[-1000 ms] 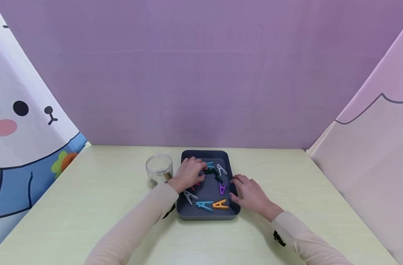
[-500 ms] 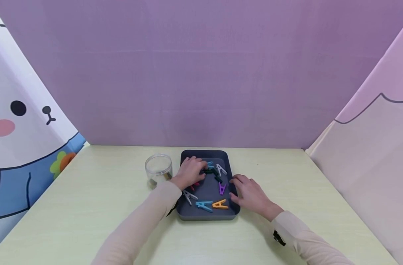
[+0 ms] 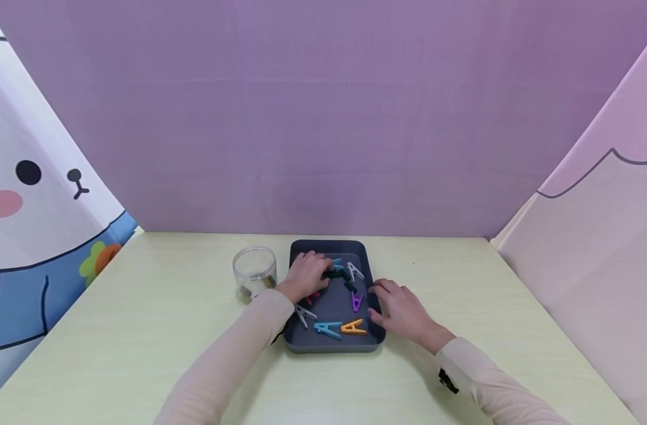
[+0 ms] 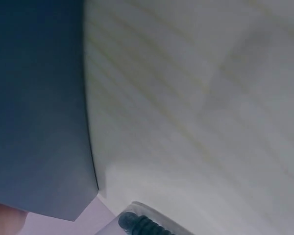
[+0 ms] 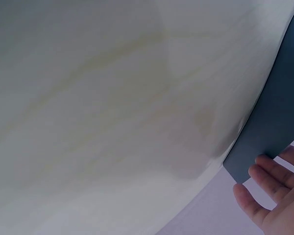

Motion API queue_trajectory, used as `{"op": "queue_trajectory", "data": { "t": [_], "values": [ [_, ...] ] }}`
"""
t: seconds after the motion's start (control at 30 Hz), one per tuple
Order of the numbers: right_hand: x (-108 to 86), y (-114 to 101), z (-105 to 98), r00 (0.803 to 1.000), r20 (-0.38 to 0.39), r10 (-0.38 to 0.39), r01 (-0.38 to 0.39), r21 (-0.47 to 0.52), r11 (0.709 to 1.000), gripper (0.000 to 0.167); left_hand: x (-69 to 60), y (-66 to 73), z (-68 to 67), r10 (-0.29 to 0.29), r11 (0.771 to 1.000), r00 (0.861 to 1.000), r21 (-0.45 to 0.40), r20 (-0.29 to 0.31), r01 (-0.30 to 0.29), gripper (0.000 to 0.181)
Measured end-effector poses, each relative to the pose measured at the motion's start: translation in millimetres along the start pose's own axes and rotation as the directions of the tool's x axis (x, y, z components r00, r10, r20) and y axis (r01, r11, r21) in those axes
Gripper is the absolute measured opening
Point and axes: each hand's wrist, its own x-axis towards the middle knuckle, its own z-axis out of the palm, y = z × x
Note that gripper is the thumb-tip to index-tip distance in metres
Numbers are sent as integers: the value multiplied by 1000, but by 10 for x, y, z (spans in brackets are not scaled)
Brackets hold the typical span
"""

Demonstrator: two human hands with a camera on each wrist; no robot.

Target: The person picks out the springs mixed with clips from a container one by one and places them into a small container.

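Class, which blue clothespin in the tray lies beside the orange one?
The blue clothespin at the tray's near end, just left of the orange clothespin. The other blue one lies toward the far end, beside the left hand.

A plain purple backdrop [image 3: 323, 118], faintly creased, is rising behind the pale, lightly grained worktop [image 3: 132, 330]. On the left, a printed panel [image 3: 15, 313] is showing a white cartoon animal [image 3: 52, 236] with a pink cheek; on the right, a second panel [image 3: 605, 248] is showing pink above cream along a wavy boundary. Diffuse light is spreading over the worktop.
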Motion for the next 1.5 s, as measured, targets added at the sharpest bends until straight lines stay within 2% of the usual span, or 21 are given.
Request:
{"op": "queue_trajectory", "data": {
  "t": [0.2,0.7,1.5],
  "values": [
    [5,-5,-9,1000,7,5,-5,9,1000,43,4,-2,11,0,1000,1000,23,25,-1,29],
    [2,-15,-14,1000,20,12,-12,4,1000,44,-11,4,24,20,1000,999,22,31,-20,28],
    [5,-15,-10,1000,-9,-7,7,-10,1000,42,-22,10,46,37,999,999,27,-3,-37,17]
  ]
}}
